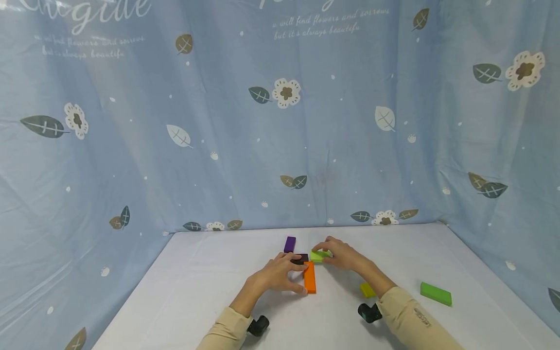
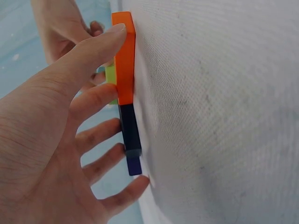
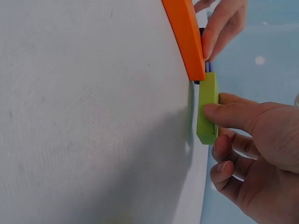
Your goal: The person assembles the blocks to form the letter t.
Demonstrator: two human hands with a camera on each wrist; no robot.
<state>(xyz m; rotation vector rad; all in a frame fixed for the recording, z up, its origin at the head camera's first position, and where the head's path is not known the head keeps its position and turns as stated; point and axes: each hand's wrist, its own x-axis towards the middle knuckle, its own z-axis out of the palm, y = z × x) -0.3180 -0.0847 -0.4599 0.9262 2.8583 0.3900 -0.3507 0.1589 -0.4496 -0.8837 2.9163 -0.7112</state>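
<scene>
My left hand [image 1: 277, 273] holds an orange block [image 1: 310, 278] between thumb and index finger, and its other fingers spread along a black block [image 2: 130, 128]. The thumb lies on the orange block's near end. A light green block [image 3: 207, 109] is pinched by my right hand [image 1: 343, 254], thumb on its near side and fingers behind. Its left end is at the far end of the orange block; whether they touch I cannot tell. Beyond the black block, a purple block [image 1: 289, 244] lies on the table, partly hidden by the left hand in the left wrist view.
A yellow block [image 1: 368, 290] lies beside the right forearm, partly covered by it. Farther right on the white table [image 1: 175, 291] is a green block [image 1: 435, 294]. A blue patterned curtain [image 1: 236, 146] surrounds the table's back and sides.
</scene>
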